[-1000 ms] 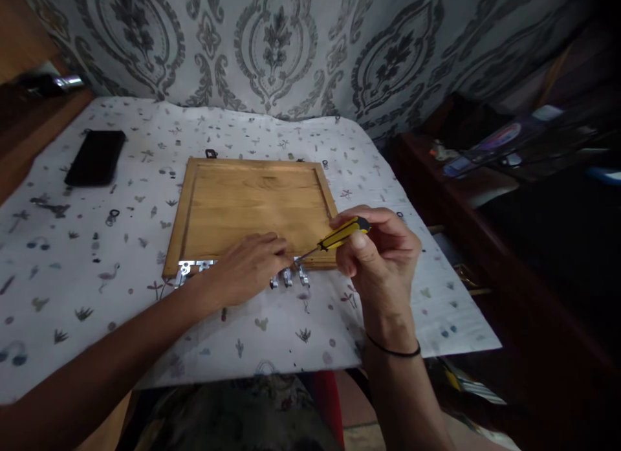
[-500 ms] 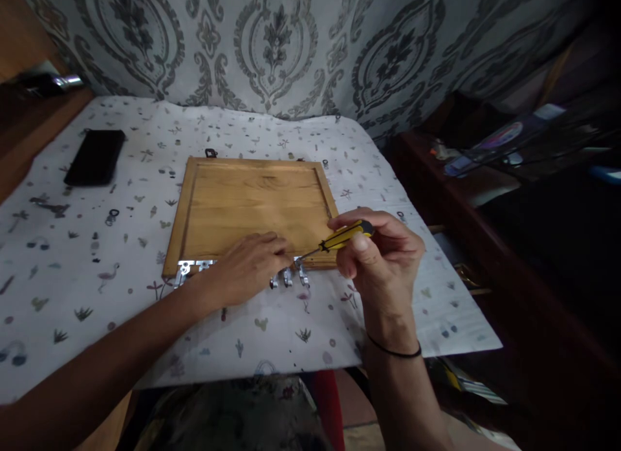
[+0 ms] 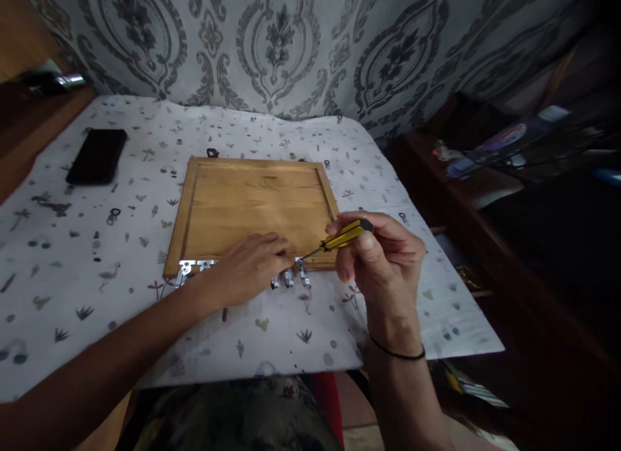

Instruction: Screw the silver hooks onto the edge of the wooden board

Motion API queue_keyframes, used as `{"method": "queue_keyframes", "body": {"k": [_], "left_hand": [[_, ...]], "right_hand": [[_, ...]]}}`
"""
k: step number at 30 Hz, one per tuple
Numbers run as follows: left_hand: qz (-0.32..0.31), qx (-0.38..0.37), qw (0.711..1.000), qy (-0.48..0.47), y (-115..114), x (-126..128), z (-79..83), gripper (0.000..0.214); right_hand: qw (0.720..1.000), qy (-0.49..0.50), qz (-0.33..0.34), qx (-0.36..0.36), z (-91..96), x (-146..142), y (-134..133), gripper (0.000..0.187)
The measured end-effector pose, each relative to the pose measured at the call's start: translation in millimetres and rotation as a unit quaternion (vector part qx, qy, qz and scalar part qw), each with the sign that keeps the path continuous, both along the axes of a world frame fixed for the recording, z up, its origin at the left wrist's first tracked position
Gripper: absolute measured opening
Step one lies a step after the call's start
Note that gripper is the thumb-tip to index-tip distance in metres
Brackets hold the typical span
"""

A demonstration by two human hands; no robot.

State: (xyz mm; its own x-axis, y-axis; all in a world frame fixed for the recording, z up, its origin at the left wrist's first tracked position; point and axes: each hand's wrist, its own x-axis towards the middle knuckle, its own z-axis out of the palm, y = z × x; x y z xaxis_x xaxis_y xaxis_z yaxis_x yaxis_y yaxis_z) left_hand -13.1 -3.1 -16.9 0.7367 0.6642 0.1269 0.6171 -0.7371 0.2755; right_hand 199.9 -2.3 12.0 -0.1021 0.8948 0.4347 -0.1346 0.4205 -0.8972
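Observation:
A framed wooden panel [image 3: 257, 205] lies flat on the table. Along its near edge runs a silver metal hook rail [image 3: 196, 263], its hooks sticking out toward me. My left hand [image 3: 252, 266] lies over the middle of this rail, fingers bent together and pressed onto it; the fingertips are partly hidden. In my right hand [image 3: 388, 253] is a yellow and black screwdriver [image 3: 347, 235], pinched between thumb and fingers. Its thin shaft slants down left, with the tip at the rail by the rightmost hook [image 3: 303, 275].
A patterned white cloth [image 3: 301, 347] covers the table. At its left lies a black phone-like object [image 3: 97, 156]. Small dark metal hook pieces [image 3: 212, 153] lie around the panel. A plastic bottle [image 3: 504, 143] rests on the dark furniture at right. A patterned curtain [image 3: 276, 43] hangs behind.
The screwdriver handle has turned slightly in my right hand, and the thumb has shifted a little. My left hand stays on the rail. The whole view has moved very slightly.

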Motion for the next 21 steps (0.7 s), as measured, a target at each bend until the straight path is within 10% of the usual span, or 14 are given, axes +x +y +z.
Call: {"method": "queue_keyframes", "body": {"k": [21], "left_hand": [[0.001,-0.005,1.0,-0.018,-0.2,0.3,0.2,0.025]], "right_hand": [[0.998,-0.008,-0.061,0.014,0.2,-7.1,4.0,0.035]]}}
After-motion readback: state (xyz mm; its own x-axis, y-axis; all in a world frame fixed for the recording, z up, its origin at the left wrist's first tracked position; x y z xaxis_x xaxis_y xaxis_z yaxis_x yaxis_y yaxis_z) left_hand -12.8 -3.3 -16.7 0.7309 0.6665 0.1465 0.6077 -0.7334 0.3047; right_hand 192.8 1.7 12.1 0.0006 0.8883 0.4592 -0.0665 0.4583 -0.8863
